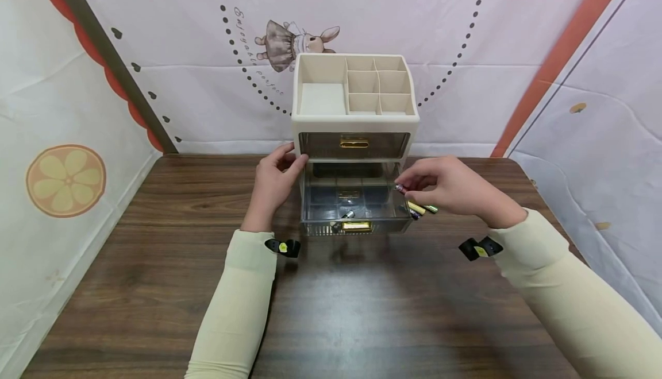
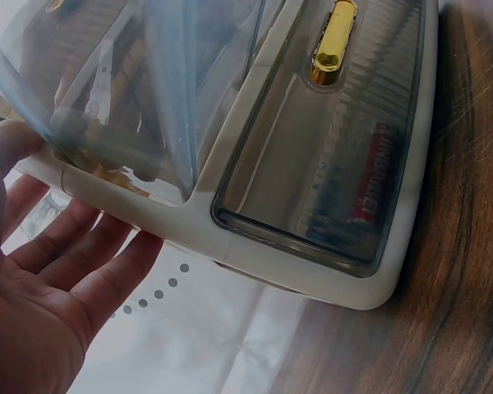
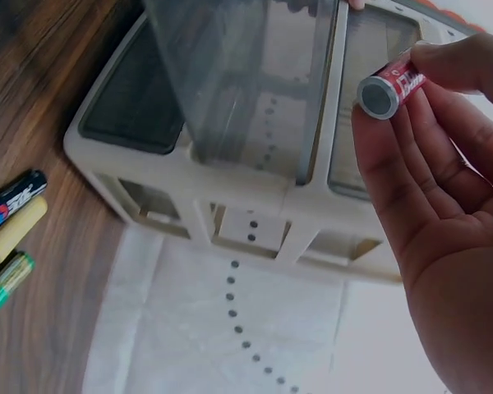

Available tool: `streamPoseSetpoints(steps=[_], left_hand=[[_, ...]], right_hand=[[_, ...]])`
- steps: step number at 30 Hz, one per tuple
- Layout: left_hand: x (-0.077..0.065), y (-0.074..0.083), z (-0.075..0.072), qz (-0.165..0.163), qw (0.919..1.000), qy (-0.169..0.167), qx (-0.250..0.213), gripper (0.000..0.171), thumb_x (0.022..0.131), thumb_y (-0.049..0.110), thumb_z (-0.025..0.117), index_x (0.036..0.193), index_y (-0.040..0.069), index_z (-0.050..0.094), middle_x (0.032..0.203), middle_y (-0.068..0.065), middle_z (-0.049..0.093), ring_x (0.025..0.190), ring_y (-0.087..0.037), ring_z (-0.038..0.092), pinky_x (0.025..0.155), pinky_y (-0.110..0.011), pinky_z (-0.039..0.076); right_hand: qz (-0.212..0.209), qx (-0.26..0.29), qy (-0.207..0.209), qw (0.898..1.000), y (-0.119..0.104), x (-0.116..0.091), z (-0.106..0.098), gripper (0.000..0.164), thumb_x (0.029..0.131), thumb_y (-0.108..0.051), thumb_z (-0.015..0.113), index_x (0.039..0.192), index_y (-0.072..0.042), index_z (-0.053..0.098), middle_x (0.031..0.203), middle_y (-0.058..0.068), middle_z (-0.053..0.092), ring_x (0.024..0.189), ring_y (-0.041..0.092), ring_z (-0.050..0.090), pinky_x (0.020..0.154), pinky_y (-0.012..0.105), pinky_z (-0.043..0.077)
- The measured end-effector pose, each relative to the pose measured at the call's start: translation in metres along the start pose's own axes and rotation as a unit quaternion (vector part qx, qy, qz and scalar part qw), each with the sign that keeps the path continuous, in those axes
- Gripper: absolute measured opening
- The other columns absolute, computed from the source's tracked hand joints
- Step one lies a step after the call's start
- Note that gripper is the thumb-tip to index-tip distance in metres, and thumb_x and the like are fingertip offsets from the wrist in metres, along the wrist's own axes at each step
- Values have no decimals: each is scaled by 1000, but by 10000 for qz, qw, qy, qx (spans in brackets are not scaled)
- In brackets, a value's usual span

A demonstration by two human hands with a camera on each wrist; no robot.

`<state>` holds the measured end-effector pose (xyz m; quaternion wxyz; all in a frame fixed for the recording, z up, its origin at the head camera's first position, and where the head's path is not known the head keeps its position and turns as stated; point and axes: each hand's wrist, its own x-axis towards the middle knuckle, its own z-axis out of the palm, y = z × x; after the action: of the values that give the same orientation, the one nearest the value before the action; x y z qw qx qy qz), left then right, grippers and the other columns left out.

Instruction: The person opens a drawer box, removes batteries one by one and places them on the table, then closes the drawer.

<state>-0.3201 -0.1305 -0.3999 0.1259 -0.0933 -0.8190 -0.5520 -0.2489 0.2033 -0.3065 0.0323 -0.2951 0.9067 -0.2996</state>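
Note:
A cream drawer organizer stands at the back of the table, its clear middle drawer pulled out. Inside that drawer, near the front, lies a small battery. My left hand holds the organizer's left edge, thumb at the front and fingers along the side. Between thumb and fingertips, my right hand pinches a red battery above the drawer's right side. On the table to the right lie a dark blue battery, a yellow battery and a green battery.
The organizer's top has open compartments. Its upper drawer is closed, with a gold handle. In the left wrist view, a red-lettered item shows through the lower drawer. A printed cloth hangs behind the wooden table.

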Motion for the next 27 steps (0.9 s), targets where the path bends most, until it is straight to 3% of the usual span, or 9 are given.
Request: streamPoseSetpoints(steps=[11, 27], left_hand=[[-1, 1, -1, 2, 10000, 8, 1, 60, 89, 54, 63, 136, 18, 57, 112, -11, 68, 104, -23, 63, 91, -43, 51], [0, 2, 0, -3, 10000, -6, -4, 59, 89, 52, 63, 137, 17, 57, 112, -12, 68, 104, -24, 63, 91, -43, 51]], right_hand=[[504, 142, 236, 9983, 24, -17, 1, 20, 88, -10, 70, 108, -12, 72, 95, 2, 72, 79, 7, 66, 67, 25, 54], [1265, -215, 560, 9901, 73, -34, 17, 20, 88, -15, 71, 108, -10, 73, 93, 3, 73, 79, 10, 65, 66, 24, 53]])
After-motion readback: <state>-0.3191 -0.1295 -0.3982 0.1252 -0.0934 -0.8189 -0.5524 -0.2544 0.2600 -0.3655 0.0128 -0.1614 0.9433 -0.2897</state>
